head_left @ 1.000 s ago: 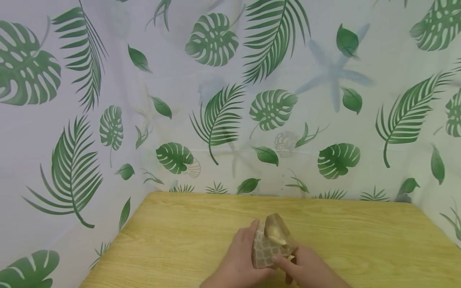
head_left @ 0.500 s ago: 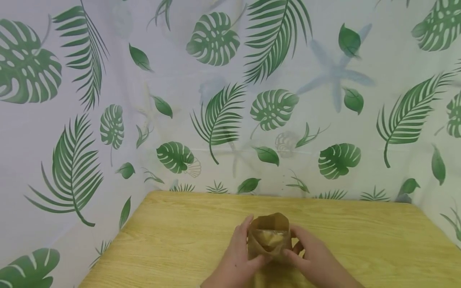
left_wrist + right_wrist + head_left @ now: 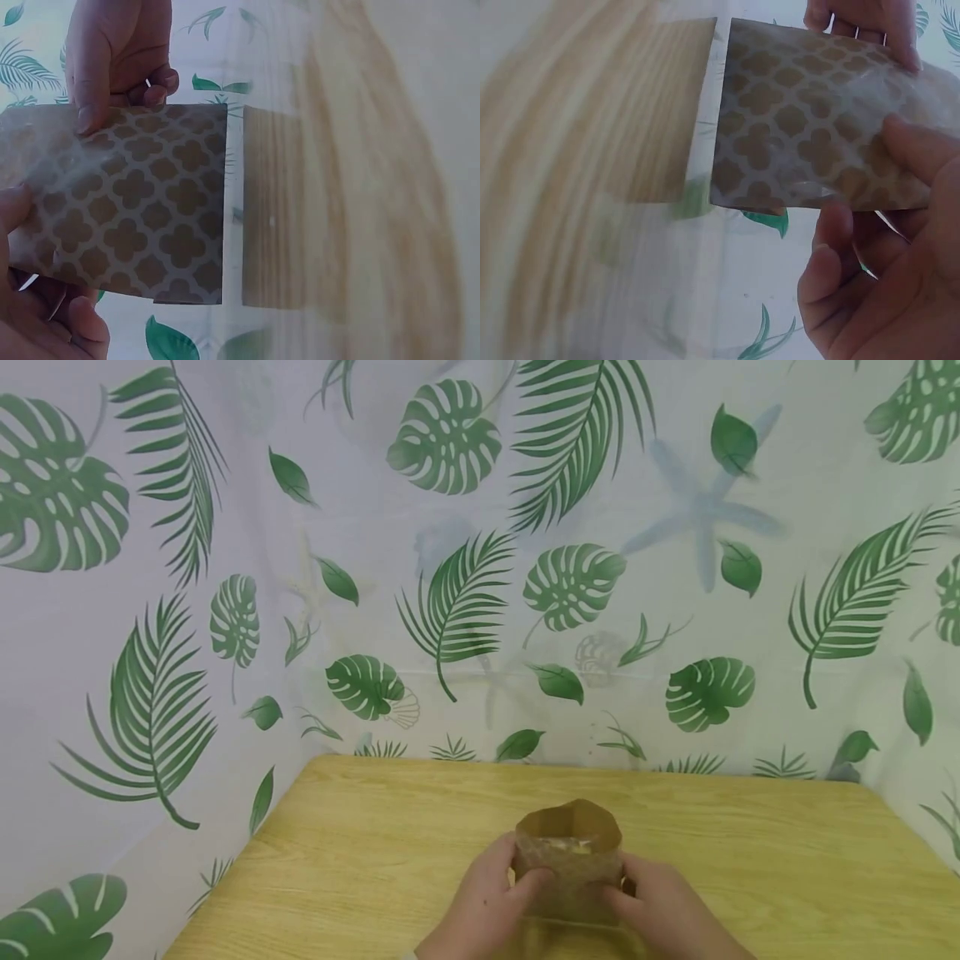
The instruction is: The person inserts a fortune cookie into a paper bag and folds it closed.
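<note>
A brown paper bag (image 3: 573, 893) with a pale lattice pattern is held upright between both hands, its mouth gaping upward in the head view. Something shiny and yellowish (image 3: 567, 844) shows inside; its kind is unclear. My left hand (image 3: 483, 897) grips the left side, thumb across the front. On the opposite side my right hand (image 3: 667, 902) pinches the bag, thumb in front and fingers behind. The left wrist view shows the patterned front (image 3: 135, 202) of the bag, with a narrow gap between its bottom edge and its reflection on the tabletop.
The glossy wood-grain table (image 3: 375, 852) reflects the bag. A white cloth (image 3: 465, 727) printed with green leaves and pale sea shapes hangs behind the table and along its sides.
The tilted bag has been turned upright and its mouth spread wider. My right hand has moved from the lower corner up to the right side. The bag's patterned front now faces me.
</note>
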`<control>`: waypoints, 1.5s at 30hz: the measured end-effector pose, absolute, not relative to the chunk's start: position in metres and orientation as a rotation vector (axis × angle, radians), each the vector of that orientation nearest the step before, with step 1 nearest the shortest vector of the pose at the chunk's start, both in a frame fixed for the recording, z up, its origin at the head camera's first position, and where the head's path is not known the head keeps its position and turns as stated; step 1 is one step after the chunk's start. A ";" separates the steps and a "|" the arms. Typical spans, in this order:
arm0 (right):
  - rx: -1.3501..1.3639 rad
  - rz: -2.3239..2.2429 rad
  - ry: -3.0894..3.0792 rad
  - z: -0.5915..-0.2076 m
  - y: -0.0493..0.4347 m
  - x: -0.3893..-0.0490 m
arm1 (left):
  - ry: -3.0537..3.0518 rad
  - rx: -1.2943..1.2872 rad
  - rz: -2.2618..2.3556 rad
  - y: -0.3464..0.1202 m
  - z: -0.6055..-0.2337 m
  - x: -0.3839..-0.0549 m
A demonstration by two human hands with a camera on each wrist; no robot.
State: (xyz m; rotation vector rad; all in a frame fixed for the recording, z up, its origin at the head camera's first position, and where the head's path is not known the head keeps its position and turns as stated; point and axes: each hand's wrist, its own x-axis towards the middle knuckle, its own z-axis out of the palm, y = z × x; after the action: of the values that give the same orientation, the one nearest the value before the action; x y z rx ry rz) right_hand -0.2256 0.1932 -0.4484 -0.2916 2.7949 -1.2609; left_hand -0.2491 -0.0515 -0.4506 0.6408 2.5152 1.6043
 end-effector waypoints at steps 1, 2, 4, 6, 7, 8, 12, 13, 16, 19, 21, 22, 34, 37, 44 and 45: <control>-0.306 -1.276 2.790 -0.448 0.194 -0.226 | 2.513 0.651 1.610 -0.052 -0.451 -0.249; -0.320 -1.284 2.792 -0.447 0.195 -0.226 | 2.509 0.657 1.617 -0.052 -0.451 -0.250; -0.347 -1.310 2.787 -0.446 0.196 -0.225 | 2.511 0.673 1.627 -0.053 -0.452 -0.250; -0.369 -1.337 2.797 -0.444 0.198 -0.226 | 2.525 0.705 1.635 -0.054 -0.453 -0.251; -0.371 -1.349 2.806 -0.444 0.198 -0.226 | 2.532 0.719 1.648 -0.055 -0.453 -0.252; -0.368 -1.364 2.817 -0.443 0.199 -0.226 | 2.545 0.734 1.663 -0.055 -0.453 -0.252; -0.300 -1.463 2.820 -0.440 0.200 -0.226 | 2.588 0.788 1.762 -0.057 -0.453 -0.252; -0.277 -1.486 2.816 -0.439 0.200 -0.226 | 2.598 0.792 1.788 -0.058 -0.453 -0.252; -0.235 -1.545 2.797 -0.436 0.199 -0.224 | 2.625 0.808 1.841 -0.058 -0.453 -0.251; -0.228 -1.587 2.795 -0.435 0.198 -0.222 | 2.637 0.818 1.882 -0.057 -0.453 -0.250; -0.249 -1.624 2.794 -0.435 0.197 -0.220 | 2.647 0.843 1.887 -0.057 -0.453 -0.250; -0.268 -1.646 2.790 -0.435 0.196 -0.220 | 2.654 0.856 1.882 -0.056 -0.453 -0.250; -0.327 -1.560 2.959 -0.435 0.194 -0.217 | 2.703 0.881 1.837 -0.058 -0.455 -0.252; -0.347 -1.566 2.957 -0.435 0.193 -0.217 | 2.706 0.882 1.818 -0.058 -0.456 -0.252; -0.315 -1.626 2.876 -0.433 0.196 -0.217 | 2.733 0.851 1.849 -0.059 -0.453 -0.252; -0.304 -1.639 2.864 -0.433 0.196 -0.217 | 2.735 0.848 1.850 -0.060 -0.453 -0.252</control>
State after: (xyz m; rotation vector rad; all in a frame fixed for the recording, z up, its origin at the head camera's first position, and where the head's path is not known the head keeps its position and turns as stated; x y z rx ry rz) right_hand -0.2173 0.1961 -0.4333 -0.3035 2.8641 -1.6394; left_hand -0.2518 -0.0598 -0.4528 0.8477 2.7350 1.8503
